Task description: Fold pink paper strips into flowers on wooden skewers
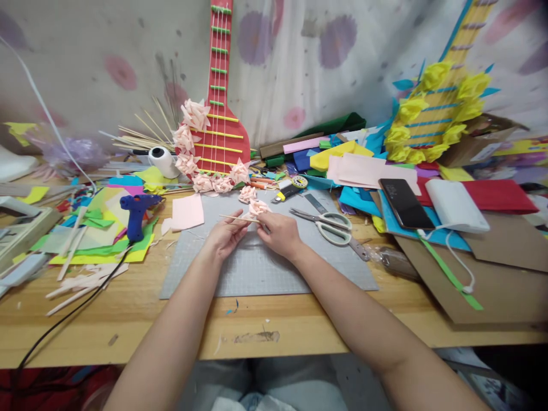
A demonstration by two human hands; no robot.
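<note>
My left hand (226, 235) is closed lightly around a thin wooden stick (240, 218), which runs sideways over the grey cutting mat (274, 274). At the stick's other end, my right hand (280, 233) pinches it, fingertips curled. Anything small between those fingertips is hidden. Just beyond the right hand is a pale pink paper flower (259, 206), with another pink flower (247, 194) behind it. Scissors (334, 227) with pale handles lie on the mat to the right. A yellow-and-black utility knife (286, 193) lies farther back.
A red paper instrument (222, 137) edged with pink flowers leans at the back. To the left are a blue glue gun (136, 217), its cord, and a pink paper square (187, 212). Rightward sit a phone (406, 202), a white power bank (456, 205) and cardboard (479, 285).
</note>
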